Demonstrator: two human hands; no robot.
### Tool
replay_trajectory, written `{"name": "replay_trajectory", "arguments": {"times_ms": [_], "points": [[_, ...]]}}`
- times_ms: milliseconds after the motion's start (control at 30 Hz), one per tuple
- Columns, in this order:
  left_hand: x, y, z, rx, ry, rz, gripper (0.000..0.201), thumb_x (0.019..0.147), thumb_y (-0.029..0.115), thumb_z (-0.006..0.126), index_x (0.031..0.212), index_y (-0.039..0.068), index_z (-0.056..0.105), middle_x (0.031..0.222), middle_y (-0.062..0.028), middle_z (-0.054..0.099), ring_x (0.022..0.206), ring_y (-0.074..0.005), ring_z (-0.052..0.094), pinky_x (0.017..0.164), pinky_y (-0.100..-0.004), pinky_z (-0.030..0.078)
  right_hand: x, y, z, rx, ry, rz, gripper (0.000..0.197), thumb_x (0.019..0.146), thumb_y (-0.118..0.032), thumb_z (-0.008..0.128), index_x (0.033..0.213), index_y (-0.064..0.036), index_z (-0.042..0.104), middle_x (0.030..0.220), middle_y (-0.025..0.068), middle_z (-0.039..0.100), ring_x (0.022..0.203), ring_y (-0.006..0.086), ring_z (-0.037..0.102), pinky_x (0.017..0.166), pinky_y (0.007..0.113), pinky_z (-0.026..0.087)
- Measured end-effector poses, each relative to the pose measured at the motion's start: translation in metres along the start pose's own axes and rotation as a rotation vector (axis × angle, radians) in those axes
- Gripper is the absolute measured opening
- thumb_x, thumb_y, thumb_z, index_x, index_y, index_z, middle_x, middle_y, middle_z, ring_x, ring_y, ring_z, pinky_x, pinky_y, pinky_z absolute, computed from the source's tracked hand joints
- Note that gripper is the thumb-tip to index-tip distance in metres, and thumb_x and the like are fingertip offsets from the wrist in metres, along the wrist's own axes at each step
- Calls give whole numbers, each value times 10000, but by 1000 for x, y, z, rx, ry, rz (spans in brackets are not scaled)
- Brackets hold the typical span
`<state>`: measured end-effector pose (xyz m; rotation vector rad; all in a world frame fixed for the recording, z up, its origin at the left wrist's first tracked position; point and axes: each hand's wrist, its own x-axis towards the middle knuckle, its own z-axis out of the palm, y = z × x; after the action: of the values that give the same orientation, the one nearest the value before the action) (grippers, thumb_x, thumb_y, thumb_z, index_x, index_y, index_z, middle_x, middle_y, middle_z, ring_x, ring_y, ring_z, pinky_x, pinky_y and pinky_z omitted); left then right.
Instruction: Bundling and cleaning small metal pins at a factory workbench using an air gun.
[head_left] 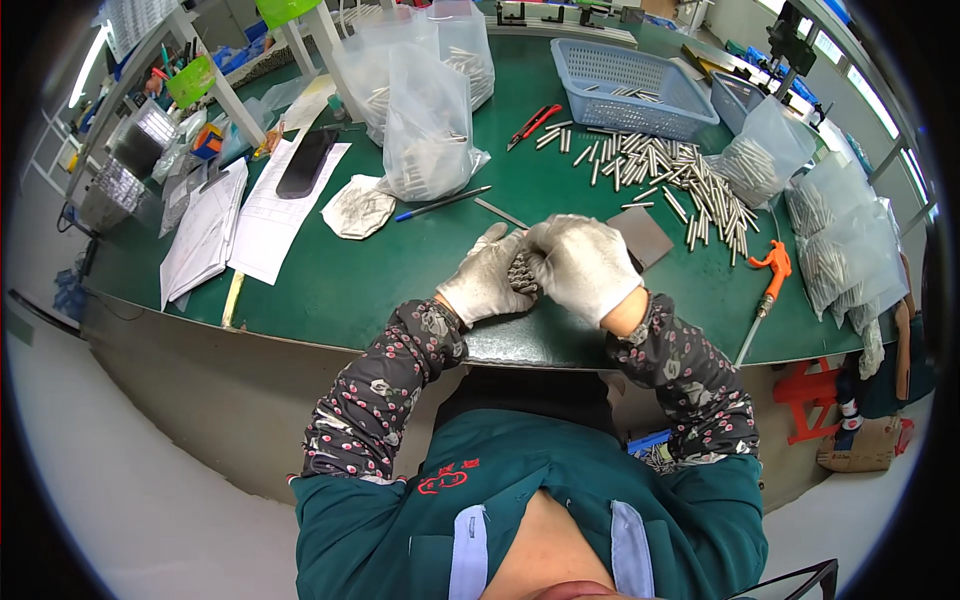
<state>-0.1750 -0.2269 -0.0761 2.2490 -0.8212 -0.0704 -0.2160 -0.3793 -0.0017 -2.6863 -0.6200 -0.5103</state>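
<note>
My left hand point(488, 278), in a whitish work glove, is closed around a bundle of metal pins point(521, 274) whose ends show between the two hands. Against that bundle, my right hand point(582, 264), gloved as well, has its fingers curled in; what they pinch is hidden. A thin metal strip point(499, 213) lies just beyond my fingertips. Partly covered by my right hand is a flat grey-brown plate point(642, 236). Farther right, a heap of loose metal pins point(690, 180) spreads over the green table point(420, 300).
A blue plastic basket point(640, 85) stands behind the heap. Bags of pins point(425, 130) sit at the back left, more bags point(835, 235) at the right. An orange air gun point(772, 270), red-handled cutters point(533, 126), a pen point(443, 204), a white cloth point(359, 207), a phone point(307, 163) and papers point(265, 235) lie around.
</note>
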Motion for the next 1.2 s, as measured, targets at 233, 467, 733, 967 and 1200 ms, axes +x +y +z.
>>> {"name": "replay_trajectory", "arguments": {"times_ms": [233,467,733,967,1200], "points": [[4,-12,6,116,18,248,632,703,385,631,1252,130,449,1224,-98,506,1197,-221,425,1076,-418,200,-2,-11,22,-119,-41,-84,105,677,-161,588,691,-57,590,665,128,601,644,278,607,605,364,479],[3,4,-4,-3,-17,185,641,716,430,616,1273,166,440,1262,-46,491,1233,-191,390,1078,-400,186,6,-19,25,-193,-95,-53,93,660,-123,575,698,-40,590,693,140,615,646,279,618,600,358,489],[3,-13,6,-83,-14,141,679,618,381,711,1211,146,478,1209,-50,516,1184,-204,426,1064,-375,221,1,-7,6,45,-101,-200,170,691,-179,618,842,-101,603,755,109,604,746,291,602,639,407,471],[0,-1,-1,-203,33,84,723,582,312,760,1211,130,452,1151,-29,549,1100,-241,463,1000,-338,323,-17,-7,12,-136,-86,-247,236,678,-189,650,907,-146,611,896,46,567,825,257,563,668,378,447],[4,-6,5,-140,71,150,680,601,235,737,1204,99,454,1129,-44,560,1092,-253,466,981,-334,340,-9,-14,16,-148,-50,-168,192,677,-165,617,850,-85,598,825,97,572,793,268,570,672,381,446]]}}
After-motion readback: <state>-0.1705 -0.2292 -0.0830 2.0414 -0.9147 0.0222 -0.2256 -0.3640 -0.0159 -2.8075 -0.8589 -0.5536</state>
